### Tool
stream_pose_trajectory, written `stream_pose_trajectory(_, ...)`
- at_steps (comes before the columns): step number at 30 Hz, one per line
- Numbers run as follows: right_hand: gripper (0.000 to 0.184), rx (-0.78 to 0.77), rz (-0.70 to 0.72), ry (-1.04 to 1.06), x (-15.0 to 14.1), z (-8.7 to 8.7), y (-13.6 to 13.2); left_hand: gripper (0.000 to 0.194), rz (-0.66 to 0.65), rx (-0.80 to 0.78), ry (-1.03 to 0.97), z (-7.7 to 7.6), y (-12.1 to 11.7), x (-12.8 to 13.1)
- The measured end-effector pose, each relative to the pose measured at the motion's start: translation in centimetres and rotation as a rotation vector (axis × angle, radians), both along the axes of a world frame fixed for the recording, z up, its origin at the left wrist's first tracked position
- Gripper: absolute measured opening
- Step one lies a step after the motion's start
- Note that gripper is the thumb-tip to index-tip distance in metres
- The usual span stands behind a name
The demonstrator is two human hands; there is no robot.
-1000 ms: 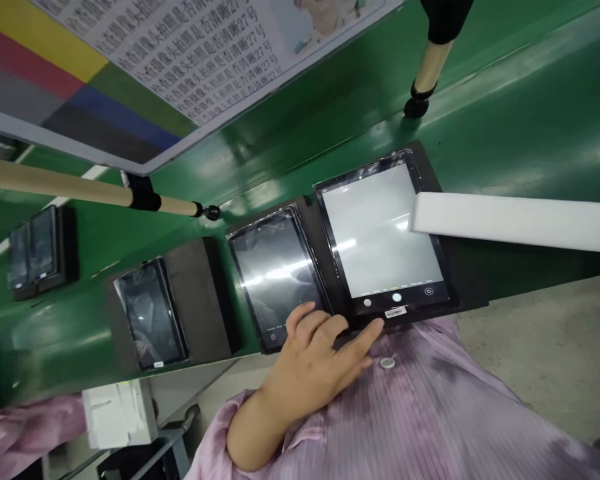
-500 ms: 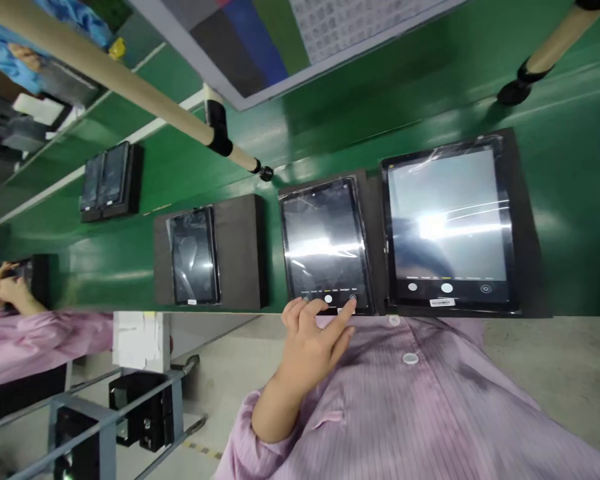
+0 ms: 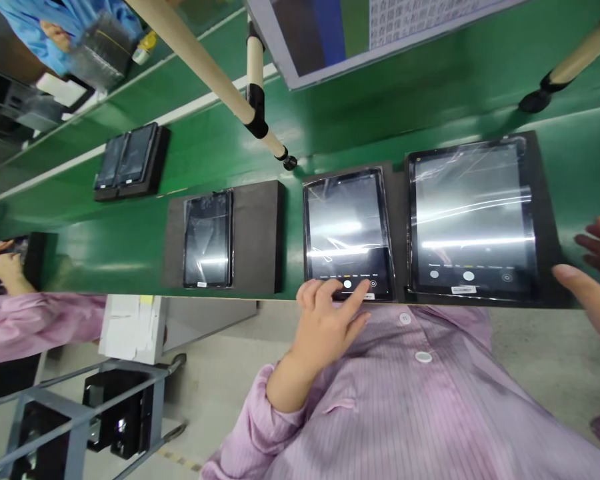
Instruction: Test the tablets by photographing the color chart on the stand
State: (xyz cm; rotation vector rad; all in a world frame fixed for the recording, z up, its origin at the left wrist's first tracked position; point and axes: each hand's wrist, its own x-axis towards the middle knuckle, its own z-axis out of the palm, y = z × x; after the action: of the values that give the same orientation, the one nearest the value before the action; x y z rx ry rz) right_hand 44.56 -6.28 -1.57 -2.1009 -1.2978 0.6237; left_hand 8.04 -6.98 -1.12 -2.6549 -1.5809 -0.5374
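My left hand (image 3: 327, 323) rests at the near edge of the middle tablet (image 3: 347, 233), its forefinger stretched onto the row of camera buttons at the screen's bottom. My right hand (image 3: 595, 283) hovers with spread fingers just right of the large tablet (image 3: 473, 217), holding nothing. Both tablets lie on dark foam pads (image 3: 397, 180) and show a camera screen with glare. A smaller dark tablet (image 3: 207, 239) lies on its own foam pad to the left.
The pads sit on a green conveyor belt (image 3: 130, 247). A colour test chart (image 3: 360, 30) hangs above on tan tube posts (image 3: 205, 60). Another pad with two devices (image 3: 130, 161) lies farther back. A co-worker's hands (image 3: 3, 270) work at far left.
The view has swung left. My left forefinger moved from the large tablet's edge to the middle tablet's buttons. The white foam strip is gone and my right hand has come into view, open.
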Motion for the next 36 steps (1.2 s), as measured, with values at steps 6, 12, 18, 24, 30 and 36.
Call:
stream_pose_trajectory(6, 0.116, -0.023, -0.071, 0.377, -2.3, -0.7, 0.9, 0.106, 0.208, -0.335, -0.122, -1.2, 1.4, -4.2)
stream_pose_trajectory(12, 0.113, -0.007, -0.022, 0.436, -2.2, -0.5, 0.7, 0.11, 0.331, -0.61, -0.222, -1.5, 3.5, -6.2)
stream_pose_trajectory(18, 0.113, -0.004, 0.004, 0.367, -2.3, -0.5, 0.7, 0.113, 0.362, -0.681, -0.38, -1.4, 4.0, -7.2)
stream_pose_trajectory(24, 0.115, -0.015, -0.054, 0.455, -2.9, 0.6, 0.9, 0.1, 0.41, -0.784, -0.631, -1.0, 5.0, -8.7)
stream_pose_trajectory(30, 0.089, -0.044, -0.139, 0.447, -3.6, 1.5, 1.2, 0.117, 0.286, -0.735, -0.462, 0.6, 4.1, -7.5)
stream_pose_trajectory(36, 0.084, -0.087, -0.193, 0.433, -3.9, 1.2, 1.5, 0.114, 0.26, -0.683, -0.333, -0.3, 4.0, -7.5)
